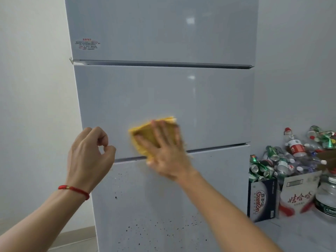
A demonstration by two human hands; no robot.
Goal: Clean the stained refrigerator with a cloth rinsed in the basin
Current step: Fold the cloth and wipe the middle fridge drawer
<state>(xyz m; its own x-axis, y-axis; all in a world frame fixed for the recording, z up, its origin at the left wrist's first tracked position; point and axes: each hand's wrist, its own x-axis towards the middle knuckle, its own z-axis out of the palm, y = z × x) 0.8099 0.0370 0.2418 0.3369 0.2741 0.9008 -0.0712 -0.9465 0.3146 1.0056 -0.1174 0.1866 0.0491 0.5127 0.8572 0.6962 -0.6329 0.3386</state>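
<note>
A tall pale grey refrigerator (163,91) with three stacked doors fills the middle of the view. Dark specks dot its bottom door (149,222). My right hand (163,150) lies flat with spread fingers on a folded yellow cloth (145,135), pressing it against the lower part of the middle door. My left hand (89,153) hovers in front of the refrigerator's left edge, fingers loosely curled, holding nothing. A red string bracelet sits on that wrist. No basin is in view.
To the right of the refrigerator stand cardboard boxes (263,199) heaped with crushed cans and empty plastic bottles (294,148). A large clear water jug (327,197) sits at the far right. A white wall runs along the left.
</note>
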